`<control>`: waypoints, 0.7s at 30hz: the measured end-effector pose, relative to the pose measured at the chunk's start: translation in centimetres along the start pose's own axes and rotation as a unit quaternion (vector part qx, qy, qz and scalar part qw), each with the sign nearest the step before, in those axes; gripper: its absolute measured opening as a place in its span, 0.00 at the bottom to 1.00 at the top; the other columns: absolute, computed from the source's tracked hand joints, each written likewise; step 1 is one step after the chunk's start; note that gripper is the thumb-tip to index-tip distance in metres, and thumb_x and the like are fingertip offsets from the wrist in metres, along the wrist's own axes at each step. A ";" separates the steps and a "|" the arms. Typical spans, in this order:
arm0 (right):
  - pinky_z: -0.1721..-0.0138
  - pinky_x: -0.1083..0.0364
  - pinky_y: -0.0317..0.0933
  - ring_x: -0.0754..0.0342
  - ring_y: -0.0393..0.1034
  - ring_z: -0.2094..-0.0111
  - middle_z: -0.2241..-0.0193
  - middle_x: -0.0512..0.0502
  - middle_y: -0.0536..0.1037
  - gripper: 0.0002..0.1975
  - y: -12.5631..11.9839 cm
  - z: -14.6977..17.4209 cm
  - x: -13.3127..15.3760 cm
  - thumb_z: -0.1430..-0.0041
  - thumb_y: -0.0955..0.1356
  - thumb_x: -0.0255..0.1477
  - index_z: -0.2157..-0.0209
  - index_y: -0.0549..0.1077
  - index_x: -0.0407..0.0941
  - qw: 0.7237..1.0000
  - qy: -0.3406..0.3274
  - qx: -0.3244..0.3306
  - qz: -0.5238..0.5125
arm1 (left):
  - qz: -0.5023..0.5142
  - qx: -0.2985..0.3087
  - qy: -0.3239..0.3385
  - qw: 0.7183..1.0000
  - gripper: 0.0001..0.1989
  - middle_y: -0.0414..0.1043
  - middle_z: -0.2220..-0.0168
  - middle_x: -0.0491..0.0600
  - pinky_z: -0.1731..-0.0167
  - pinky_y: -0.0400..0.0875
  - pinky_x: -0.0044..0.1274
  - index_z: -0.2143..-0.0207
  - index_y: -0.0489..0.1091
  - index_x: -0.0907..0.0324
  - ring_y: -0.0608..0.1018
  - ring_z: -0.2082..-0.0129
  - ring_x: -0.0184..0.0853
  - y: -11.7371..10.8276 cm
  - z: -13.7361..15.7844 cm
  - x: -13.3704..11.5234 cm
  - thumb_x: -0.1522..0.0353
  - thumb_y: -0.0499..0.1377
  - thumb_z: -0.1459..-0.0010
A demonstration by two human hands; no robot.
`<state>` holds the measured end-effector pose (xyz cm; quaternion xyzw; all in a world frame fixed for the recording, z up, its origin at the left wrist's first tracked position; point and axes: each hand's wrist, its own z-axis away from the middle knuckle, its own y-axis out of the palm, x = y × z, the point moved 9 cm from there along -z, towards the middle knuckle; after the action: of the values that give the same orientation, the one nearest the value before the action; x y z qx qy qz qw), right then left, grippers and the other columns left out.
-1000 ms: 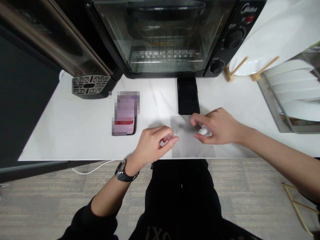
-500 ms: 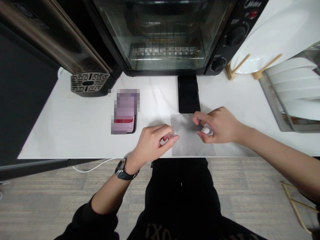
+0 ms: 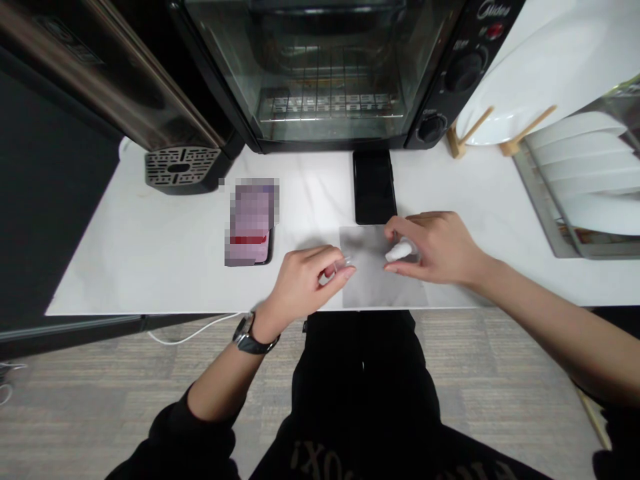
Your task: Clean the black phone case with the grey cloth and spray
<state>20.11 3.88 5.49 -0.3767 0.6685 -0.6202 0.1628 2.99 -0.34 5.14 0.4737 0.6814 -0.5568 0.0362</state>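
Observation:
My left hand (image 3: pixel 307 283) pinches a small clear plastic cap (image 3: pixel 343 263) between thumb and fingers. Across from it, my right hand (image 3: pixel 433 250) is closed round a small bottle whose white nozzle (image 3: pixel 399 251) points out toward the left; the palm and fingers hide much of the bottle. Both hands are over a thin grey cloth (image 3: pixel 370 283) lying flat at the counter's front edge. Just behind the cloth lies a black phone (image 3: pixel 374 187), screen dark. A second phone (image 3: pixel 250 223), its lit screen blurred into squares, rests farther left.
At the back stands a black toaster oven (image 3: pixel 330 100). A machine with a slotted drip tray (image 3: pixel 180 167) occupies the left of the white counter (image 3: pixel 135 267). To the right are a large white plate (image 3: pixel 540 80) on wooden pegs and a metal rack (image 3: pixel 550 213) of white dishes.
The white nozzle in my right hand has turned and now shows more, pointing left between thumb and index finger. My left hand keeps its pinch on the cap. The whole view has shifted slightly.

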 end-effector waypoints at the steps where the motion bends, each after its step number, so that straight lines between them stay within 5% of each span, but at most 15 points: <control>1: 0.70 0.51 0.51 0.50 0.72 0.74 0.73 0.49 0.79 0.31 -0.2 0.3 0.6 0.33 0.60 0.61 0.59 0.73 0.47 1.000 -0.003 0.000 -0.011 | -0.017 0.002 0.011 1.000 0.17 0.65 0.77 0.39 0.75 0.60 0.23 0.70 0.66 0.57 0.68 0.78 0.27 0.1 0.0 -0.6 0.60 0.58 0.27; 7: 0.64 0.48 0.57 0.47 0.74 0.67 0.69 0.46 0.79 0.35 -0.2 2.9 5.1 0.38 0.61 0.66 0.64 0.72 0.47 0.997 0.000 0.024 -0.077 | -0.147 0.036 0.127 0.980 0.20 0.71 0.74 0.42 0.75 0.61 0.28 0.70 0.68 0.57 0.71 0.77 0.31 1.0 0.0 -6.7 0.55 0.58 0.27; 13: 0.66 0.50 0.56 0.51 0.69 0.70 0.74 0.48 0.76 0.25 -0.6 4.0 6.3 0.34 0.67 0.53 0.73 0.68 0.48 0.987 0.042 -0.007 -0.152 | -0.196 0.053 0.183 0.962 0.20 0.73 0.73 0.44 0.77 0.60 0.30 0.70 0.69 0.58 0.74 0.76 0.33 1.4 -1.2 -10.1 0.57 0.54 0.25; 18: 0.70 0.53 0.56 0.54 0.63 0.75 0.79 0.52 0.69 0.29 -1.2 3.8 -0.3 0.32 0.61 0.55 0.75 0.69 0.47 0.906 0.134 -0.111 -0.386 | -0.141 0.060 0.113 0.982 0.24 0.76 0.70 0.42 0.74 0.64 0.27 0.60 0.72 0.57 0.77 0.75 0.33 0.9 -2.8 -8.0 0.45 0.61 0.35; 21: 0.74 0.52 0.55 0.54 0.57 0.79 0.81 0.52 0.62 0.32 -2.3 2.8 -6.3 0.32 0.53 0.60 0.77 0.61 0.50 0.875 0.162 -0.208 -0.406 | -0.121 0.039 0.055 0.990 0.18 0.75 0.70 0.40 0.73 0.63 0.24 0.57 0.73 0.56 0.75 0.76 0.30 0.1 -3.7 -5.7 0.51 0.63 0.32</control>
<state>26.90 6.49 5.58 -0.5344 0.5871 -0.5311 -0.2962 7.98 -0.80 9.71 0.4184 0.7124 -0.5566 -0.0880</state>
